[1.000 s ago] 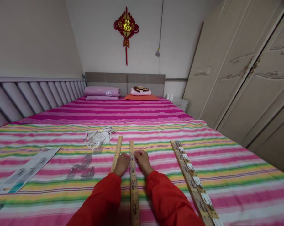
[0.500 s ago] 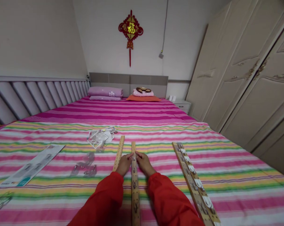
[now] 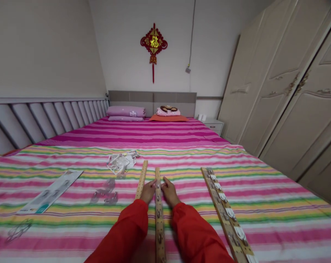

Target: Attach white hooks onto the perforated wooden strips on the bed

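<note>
A narrow wooden strip [image 3: 159, 215] with several metal hooks along it lies lengthwise on the striped bedding in front of me. At its far part, my left hand [image 3: 148, 191] has its fingertips closed at the left edge, beside a small hook [image 3: 158, 186]. Opposite, my right hand [image 3: 170, 193] reaches the right edge with thumb and index finger parted. A bare perforated wooden strip [image 3: 142, 177] lies just left of my left hand, partly covered by it. Both sleeves are red.
Two hook-fitted strips [image 3: 223, 212] lie side by side at right, with white pieces on one. Clear adhesive hooks [image 3: 110, 197], a packaging heap [image 3: 121, 160], a printed card [image 3: 53, 191] and a clear crumpled piece [image 3: 19, 229] lie left. Wardrobes [image 3: 286, 95] stand right of the bed.
The view has tilted up slightly and shifted left. My right thumb and index finger have spread apart at the strip's edge; my left hand stays beside the far hook.
</note>
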The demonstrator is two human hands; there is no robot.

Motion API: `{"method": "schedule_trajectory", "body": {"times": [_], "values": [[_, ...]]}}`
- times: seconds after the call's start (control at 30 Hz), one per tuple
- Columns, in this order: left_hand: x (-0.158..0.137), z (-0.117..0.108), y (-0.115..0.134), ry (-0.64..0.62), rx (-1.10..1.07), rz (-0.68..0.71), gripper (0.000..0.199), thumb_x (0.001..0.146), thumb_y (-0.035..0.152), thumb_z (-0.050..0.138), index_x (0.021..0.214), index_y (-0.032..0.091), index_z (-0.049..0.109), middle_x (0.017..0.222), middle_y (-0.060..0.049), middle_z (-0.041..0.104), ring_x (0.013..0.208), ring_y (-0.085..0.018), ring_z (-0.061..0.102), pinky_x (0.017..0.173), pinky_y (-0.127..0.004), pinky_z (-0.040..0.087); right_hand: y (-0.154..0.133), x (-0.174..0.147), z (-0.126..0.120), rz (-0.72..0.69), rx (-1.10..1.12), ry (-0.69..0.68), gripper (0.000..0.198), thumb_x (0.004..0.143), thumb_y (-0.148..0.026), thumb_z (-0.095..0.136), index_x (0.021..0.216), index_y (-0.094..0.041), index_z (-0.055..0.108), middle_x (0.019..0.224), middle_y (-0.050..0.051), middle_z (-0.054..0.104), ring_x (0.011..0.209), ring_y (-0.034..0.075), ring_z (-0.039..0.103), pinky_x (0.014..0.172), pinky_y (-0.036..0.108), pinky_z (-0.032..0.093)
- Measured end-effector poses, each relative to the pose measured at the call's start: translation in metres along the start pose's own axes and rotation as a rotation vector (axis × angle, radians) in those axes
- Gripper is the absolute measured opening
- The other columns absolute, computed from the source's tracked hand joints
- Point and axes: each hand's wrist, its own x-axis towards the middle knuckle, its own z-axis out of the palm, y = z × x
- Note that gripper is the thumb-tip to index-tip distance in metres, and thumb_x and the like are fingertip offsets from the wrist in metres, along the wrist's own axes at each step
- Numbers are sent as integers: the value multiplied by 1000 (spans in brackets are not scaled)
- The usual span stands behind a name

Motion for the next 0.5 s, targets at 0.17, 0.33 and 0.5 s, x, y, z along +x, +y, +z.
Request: {"method": "schedule_trajectory", "body": {"times": [0.17, 0.33, 0.5], "values": [[1, 1, 1, 39, 42, -36, 50, 67, 8, 55, 116, 7, 63, 91, -8, 74, 92, -22, 65, 82, -29, 49, 4, 1, 3, 38, 76, 39, 48, 62, -22, 59, 109, -15, 68, 54, -3, 57, 54, 16, 53, 55, 28, 46], [0, 6, 3, -35, 35, -11, 28, 69, 24, 62, 91, 12, 74, 73, -5, 73, 82, -23, 66, 74, -29, 50, 8, 2, 2, 33, 119, 45, 43, 60, -24, 59, 100, -13, 70, 55, -3, 57, 54, 16, 53, 55, 28, 45], [-6, 11, 6, -83, 33, -33, 29, 75, 35, 62, 87, 11, 73, 70, -7, 71, 79, -24, 66, 72, -31, 49, 4, -4, 1, 42, 101, 110, 39, 57, -25, 61, 92, -13, 71, 63, 0, 64, 64, 19, 58, 63, 30, 48]]}}
